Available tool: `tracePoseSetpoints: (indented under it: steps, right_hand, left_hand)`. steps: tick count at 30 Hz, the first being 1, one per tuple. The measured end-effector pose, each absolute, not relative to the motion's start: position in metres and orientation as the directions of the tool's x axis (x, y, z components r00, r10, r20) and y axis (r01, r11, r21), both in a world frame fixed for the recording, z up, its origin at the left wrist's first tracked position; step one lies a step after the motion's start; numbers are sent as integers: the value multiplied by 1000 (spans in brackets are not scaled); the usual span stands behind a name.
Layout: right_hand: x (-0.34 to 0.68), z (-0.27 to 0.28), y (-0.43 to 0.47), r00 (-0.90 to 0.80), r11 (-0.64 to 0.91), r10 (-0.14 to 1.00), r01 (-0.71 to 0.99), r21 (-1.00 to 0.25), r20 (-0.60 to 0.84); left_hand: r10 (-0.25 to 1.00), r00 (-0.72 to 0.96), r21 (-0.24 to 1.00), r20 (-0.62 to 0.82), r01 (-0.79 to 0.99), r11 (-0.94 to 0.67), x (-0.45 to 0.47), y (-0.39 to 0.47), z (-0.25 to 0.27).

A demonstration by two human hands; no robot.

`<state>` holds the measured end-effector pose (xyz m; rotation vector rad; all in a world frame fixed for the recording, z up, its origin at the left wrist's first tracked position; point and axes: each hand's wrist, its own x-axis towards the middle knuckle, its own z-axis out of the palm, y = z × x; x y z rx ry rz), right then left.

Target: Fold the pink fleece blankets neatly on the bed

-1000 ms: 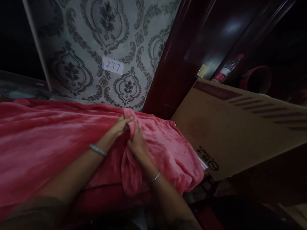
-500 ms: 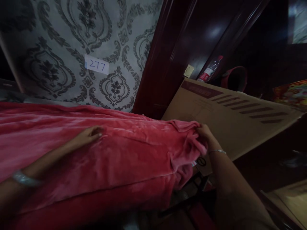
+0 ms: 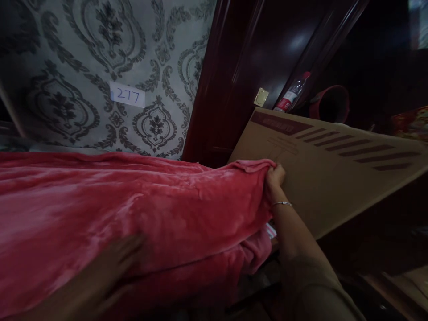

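Note:
A red plush blanket spreads from the left side to the middle right, with a fold running along its front part. My right hand is closed around the blanket's upper right corner, its fingertips partly hidden by the cloth. Low over the blanket's front left part is my left hand, blurred by motion, fingers stretched out and thumb apart. Whether it touches the cloth I cannot tell. Beneath the corner, a bunched part of the blanket hangs near a small striped patch.
A large cardboard box leans just beyond my right hand. Behind it are a plastic bottle with a red cap and a round dark red object. Patterned wallpaper bears a paper label reading 277, beside dark wooden panelling.
My right hand has shifted slightly left and up with the corner, and the bunched cloth there is smoother. My left hand has moved down towards me, its curled fingers now extended.

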<state>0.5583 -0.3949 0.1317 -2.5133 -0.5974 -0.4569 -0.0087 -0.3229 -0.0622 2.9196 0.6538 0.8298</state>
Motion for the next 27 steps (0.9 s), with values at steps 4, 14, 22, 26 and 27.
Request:
tracePoseSetpoints:
  steps: [4,14,22,26,27]
  right_hand:
    - [558,133,-389,871,-793,318,460,-398,375]
    - [516,135,-369,779,-690,523,625,-364,347]
    - [433,157,-392,391,-220,712,913,-343,583]
    - [437,161,-407,361,-140,714,913,-382,600]
    - [444,158,-410,377,-160,742,902,-401,554]
  left_hand:
    - [313,830,70,462,318,-945,8,-339,-93]
    - [560,765,565,319,320,-760,87,-318,2]
    - [704,543,849,457,-31,-527,290,-276,75]
    - [777,493,909,392,-77,-410,333,-262,90]
    - [781,478,908,401,-95,-408,337,-258,97]
